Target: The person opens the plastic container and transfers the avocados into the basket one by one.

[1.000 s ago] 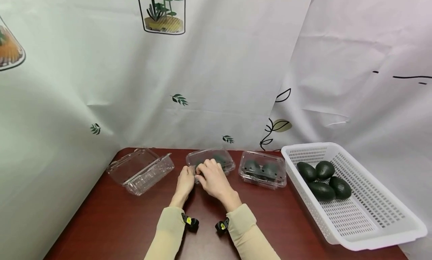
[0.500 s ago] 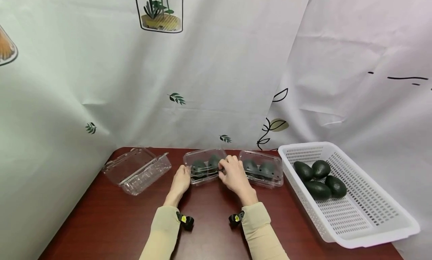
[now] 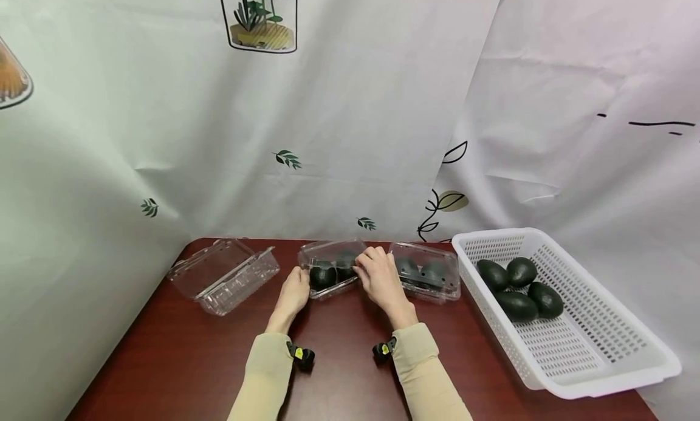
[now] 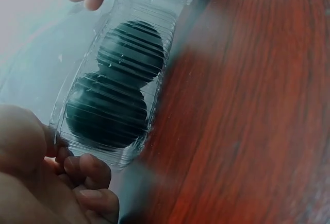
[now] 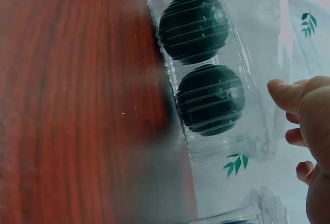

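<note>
In the head view, a clear plastic clamshell box (image 3: 335, 289) lies at the back middle of the table, with two dark green avocados (image 3: 323, 276) side by side inside. Its lid (image 3: 328, 249) leans up and back behind them. My left hand (image 3: 293, 290) grips the box's left end; the left wrist view shows curled fingers (image 4: 93, 170) at that corner. My right hand (image 3: 380, 278) is at the lid's right front. In the right wrist view, its thumb (image 5: 283, 95) is apart from the loosely bent fingers, beside the clear lid.
Right of my hands, another clamshell (image 3: 429, 272) holds avocados under its lid. An open clamshell (image 3: 235, 281) with nothing in it lies at the left. A white perforated basket (image 3: 596, 299) with several avocados (image 3: 516, 305) stands on the table's right side.
My right hand has moved right, from beside the left hand to the box's right end. The lid's front edge has lifted off the avocados. My left hand stays at the left end.
</note>
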A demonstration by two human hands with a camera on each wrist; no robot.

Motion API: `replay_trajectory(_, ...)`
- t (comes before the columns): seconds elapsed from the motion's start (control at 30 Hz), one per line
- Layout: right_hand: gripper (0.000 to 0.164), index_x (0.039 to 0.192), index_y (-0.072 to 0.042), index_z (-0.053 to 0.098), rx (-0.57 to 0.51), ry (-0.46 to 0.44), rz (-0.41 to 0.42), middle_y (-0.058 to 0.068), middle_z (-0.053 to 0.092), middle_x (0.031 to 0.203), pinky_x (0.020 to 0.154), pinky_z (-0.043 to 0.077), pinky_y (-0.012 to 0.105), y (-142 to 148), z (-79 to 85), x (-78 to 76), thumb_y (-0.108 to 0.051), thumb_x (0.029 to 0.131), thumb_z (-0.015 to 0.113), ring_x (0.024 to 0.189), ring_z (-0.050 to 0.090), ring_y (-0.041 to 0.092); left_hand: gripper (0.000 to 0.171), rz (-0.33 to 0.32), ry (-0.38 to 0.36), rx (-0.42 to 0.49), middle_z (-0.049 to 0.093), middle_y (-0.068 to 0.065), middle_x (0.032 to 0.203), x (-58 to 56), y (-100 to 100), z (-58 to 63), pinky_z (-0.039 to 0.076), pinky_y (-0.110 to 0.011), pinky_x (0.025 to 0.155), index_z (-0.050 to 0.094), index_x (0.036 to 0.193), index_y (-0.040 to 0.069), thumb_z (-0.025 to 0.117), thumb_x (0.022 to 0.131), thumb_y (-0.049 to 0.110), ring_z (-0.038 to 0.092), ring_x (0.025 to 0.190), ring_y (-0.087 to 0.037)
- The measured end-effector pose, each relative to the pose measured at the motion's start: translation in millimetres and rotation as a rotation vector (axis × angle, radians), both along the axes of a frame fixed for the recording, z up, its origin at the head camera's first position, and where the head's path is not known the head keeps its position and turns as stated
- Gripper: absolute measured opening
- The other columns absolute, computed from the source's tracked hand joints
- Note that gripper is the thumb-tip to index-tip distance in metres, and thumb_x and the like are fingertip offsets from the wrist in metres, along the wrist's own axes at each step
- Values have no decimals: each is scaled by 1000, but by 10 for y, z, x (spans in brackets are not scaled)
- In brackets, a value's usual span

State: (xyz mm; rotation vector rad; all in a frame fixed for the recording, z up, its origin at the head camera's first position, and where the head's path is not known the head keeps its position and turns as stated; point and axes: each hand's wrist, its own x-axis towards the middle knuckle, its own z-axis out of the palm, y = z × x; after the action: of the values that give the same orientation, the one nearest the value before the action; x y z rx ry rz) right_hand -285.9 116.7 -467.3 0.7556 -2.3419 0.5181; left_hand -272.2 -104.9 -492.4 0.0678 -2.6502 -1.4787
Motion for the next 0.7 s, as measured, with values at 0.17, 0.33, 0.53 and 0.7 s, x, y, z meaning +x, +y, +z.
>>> replay_trajectory(0.17,5,94,-12,68,-2,44,18,-1,57,89,68,34,36,12,43,-56,-9,90,69,83,49,21,26,-3,-23,-28,44,-10,77,-44,3,-8,38,-42,73,45,85,7,34,106,20,47,78,-30)
replay_trajectory(0.33,5,92,-11,63,-54,116,22,1,54,85,66,34,36,29,149,-88,-9,91,67,79,47,23,25,7,1,-51,44,-10,76,-57,3,-14,39,-42,72,45,85,7,36,105,19,48,77,-29)
replay_trajectory(0.53,7,91,-11,64,-75,96,52,1,53,86,68,34,37,27,251,-53,-11,90,70,80,47,23,27,-8,-20,-9,44,-11,76,-53,-16,-8,38,-40,70,46,85,5,36,106,19,47,76,-29)
replay_trajectory(0.7,5,91,-11,65,-81,57,37,2,52,88,70,35,39,24,303,-29,-13,91,70,81,46,24,26,-6,-15,44,42,-11,75,-58,-21,-29,36,-39,68,45,85,5,36,106,17,44,74,-28)
